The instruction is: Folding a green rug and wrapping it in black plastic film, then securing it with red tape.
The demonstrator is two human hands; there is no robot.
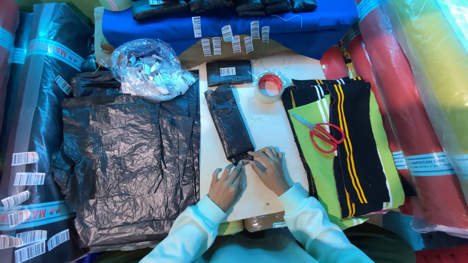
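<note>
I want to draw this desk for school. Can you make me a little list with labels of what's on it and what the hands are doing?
left hand: touching the near end of the black plastic-wrapped bundle
right hand: pressing that same end
red-handled scissors: lying on the striped fabric pieces
roll of clear tape: beyond the bundle
black plastic sheets: stacked at left
clear bag of paper labels: far left

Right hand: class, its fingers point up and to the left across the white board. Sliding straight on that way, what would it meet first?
The right hand already touches the near end of the black plastic-wrapped bundle, so it would probably meet that first.
</note>
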